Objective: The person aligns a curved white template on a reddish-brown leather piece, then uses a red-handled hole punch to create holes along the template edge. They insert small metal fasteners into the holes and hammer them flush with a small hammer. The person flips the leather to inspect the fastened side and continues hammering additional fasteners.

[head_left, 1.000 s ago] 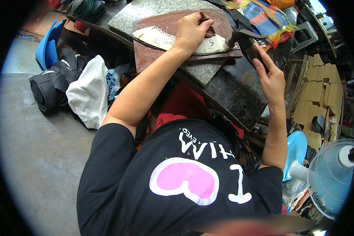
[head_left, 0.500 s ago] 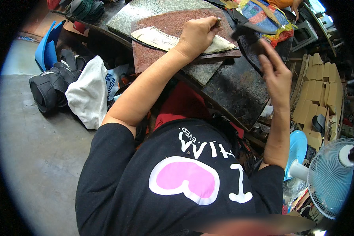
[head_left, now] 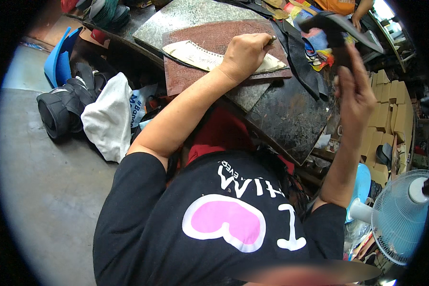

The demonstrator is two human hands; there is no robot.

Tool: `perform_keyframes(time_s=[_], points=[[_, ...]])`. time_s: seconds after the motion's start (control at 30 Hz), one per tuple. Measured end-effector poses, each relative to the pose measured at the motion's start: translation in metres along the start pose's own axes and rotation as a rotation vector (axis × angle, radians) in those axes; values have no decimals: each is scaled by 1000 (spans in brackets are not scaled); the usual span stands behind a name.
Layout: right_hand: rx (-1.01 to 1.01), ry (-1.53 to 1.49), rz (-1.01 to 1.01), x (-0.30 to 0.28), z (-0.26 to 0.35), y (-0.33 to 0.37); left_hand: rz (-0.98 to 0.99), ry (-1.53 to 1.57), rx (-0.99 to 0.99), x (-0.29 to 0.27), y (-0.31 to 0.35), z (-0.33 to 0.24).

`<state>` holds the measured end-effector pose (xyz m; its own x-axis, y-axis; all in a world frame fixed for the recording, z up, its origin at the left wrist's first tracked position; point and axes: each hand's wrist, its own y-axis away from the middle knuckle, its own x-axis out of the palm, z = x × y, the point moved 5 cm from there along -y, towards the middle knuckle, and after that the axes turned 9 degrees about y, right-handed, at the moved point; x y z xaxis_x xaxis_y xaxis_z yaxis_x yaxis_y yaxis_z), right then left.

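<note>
My left hand is closed in a pinch around a small punch-like metal tool, of which only the top end shows. It rests over a pale curved pattern piece with a row of small holes along its upper edge. Dark material peeks out beneath that piece, and both lie on a reddish-brown board. Raised to the right of the board, my right hand grips a hammer by its handle. The dark hammer head is up in the air, apart from the tool.
Black strips lie right of the board on the dark worktable. A grey stone slab sits under the board. Beyond are cord spools and another person's arm. A fan and cardboard boxes stand right.
My right hand has lifted the hammer up and to the right, away from the left hand. My left hand still pinches the tool over the pattern piece; the whole view has shifted slightly.
</note>
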<state>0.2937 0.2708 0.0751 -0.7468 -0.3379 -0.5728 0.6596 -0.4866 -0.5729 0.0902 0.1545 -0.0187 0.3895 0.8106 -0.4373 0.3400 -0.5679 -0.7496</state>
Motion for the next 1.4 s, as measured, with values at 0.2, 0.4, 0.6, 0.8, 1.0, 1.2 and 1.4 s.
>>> perform_keyframes(time_s=[0.2,0.4,0.6,0.8,1.0,1.2,1.4], points=[[-83,83,77,25,1,7,-27,15,35,0,1,-5],[126,191,183,51,-35,36,-83,159,-279,-5,2,17],[65,462,276,63,-26,45,-98,196,-335,-7,4,23],[0,498,255,61,-24,43,-218,546,-602,-8,8,38],[107,432,271,64,-34,47,-378,789,-528,-13,5,37],[57,318,101,25,-50,59,-511,713,-312,-64,15,20],[33,556,235,-3,-76,93,-613,672,-413,-126,65,14]])
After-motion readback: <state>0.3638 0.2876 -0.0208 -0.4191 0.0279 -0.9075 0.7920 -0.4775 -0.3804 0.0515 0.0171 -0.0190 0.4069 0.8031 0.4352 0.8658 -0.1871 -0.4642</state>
